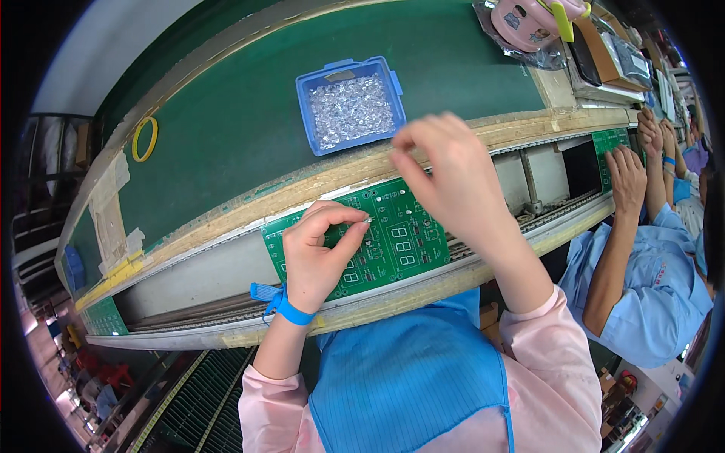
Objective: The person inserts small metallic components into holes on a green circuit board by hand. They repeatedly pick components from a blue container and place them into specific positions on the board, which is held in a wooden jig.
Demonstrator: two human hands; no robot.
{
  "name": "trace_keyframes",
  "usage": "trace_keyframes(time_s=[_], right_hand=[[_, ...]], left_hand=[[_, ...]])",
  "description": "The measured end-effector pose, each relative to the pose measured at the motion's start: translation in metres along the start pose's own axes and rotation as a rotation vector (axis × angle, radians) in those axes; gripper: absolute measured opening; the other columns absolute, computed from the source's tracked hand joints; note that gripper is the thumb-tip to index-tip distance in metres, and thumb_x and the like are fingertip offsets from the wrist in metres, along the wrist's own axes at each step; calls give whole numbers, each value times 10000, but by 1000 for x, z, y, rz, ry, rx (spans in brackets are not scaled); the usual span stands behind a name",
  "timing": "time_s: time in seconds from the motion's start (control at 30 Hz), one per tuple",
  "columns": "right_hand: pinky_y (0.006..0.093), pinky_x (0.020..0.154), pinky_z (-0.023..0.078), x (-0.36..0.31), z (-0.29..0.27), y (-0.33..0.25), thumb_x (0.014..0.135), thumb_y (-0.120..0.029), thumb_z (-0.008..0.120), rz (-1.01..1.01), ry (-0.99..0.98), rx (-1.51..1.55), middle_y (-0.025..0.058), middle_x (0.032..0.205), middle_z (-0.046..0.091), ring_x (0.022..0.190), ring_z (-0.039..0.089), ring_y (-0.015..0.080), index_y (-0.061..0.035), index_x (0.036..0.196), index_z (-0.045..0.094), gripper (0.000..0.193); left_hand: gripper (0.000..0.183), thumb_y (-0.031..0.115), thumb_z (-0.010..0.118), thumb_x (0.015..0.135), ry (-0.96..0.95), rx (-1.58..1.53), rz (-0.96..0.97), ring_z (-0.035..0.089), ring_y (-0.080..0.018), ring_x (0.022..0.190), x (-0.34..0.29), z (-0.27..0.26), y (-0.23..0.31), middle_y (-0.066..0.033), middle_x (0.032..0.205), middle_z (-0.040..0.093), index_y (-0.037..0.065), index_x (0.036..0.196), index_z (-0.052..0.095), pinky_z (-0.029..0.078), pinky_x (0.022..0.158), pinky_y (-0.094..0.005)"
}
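Observation:
A green circuit board [408,238] with white digit-shaped outlines lies in the track in front of me. Over its left half, my left hand [321,245] is closed in a pinch, thumb and forefinger together on a small clear component [368,220] just at the board's surface. My right hand [453,170] hangs above the board's far right, near the tray's near corner. It is blurred by motion; thumb and forefinger look slightly apart, and nothing shows between them. A blue tray [306,113] full of small clear components stands on the green bench beyond the board.
A wooden ledge [249,192] runs between bench and track. Other green boards lie in the track at the left end [106,317] and far right [609,143]. A yellow ring [145,139] and a pink container [525,23] are on the bench. A co-worker's hand [627,177] is at right.

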State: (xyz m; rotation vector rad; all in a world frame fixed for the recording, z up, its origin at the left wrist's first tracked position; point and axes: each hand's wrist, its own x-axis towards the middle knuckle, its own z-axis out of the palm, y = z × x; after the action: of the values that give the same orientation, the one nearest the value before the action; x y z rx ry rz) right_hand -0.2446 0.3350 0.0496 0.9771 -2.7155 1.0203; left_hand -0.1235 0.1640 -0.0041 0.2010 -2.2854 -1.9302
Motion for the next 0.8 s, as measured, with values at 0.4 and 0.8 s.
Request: trace_keyframes(time_s=[0.4, 0.8], right_hand=[[387, 743, 478, 44, 33, 4, 719, -92, 651, -239, -66, -367, 81, 835, 687, 931, 581, 274, -42, 731, 723, 88], [364, 702, 486, 54, 53, 0, 709, -105, 669, -205, 12, -377, 71, 770, 702, 890, 621, 253, -75, 709, 715, 54]], left_hand=[[118, -59, 721, 792, -35, 482, 264, 644, -262, 861, 7, 10, 10, -108, 887, 704, -1, 895, 711, 521, 793, -358], [135, -61, 736, 788, -22, 543, 344, 651, -251, 851, 9, 17, 0, -116, 900, 693, -3, 902, 692, 524, 761, -340]])
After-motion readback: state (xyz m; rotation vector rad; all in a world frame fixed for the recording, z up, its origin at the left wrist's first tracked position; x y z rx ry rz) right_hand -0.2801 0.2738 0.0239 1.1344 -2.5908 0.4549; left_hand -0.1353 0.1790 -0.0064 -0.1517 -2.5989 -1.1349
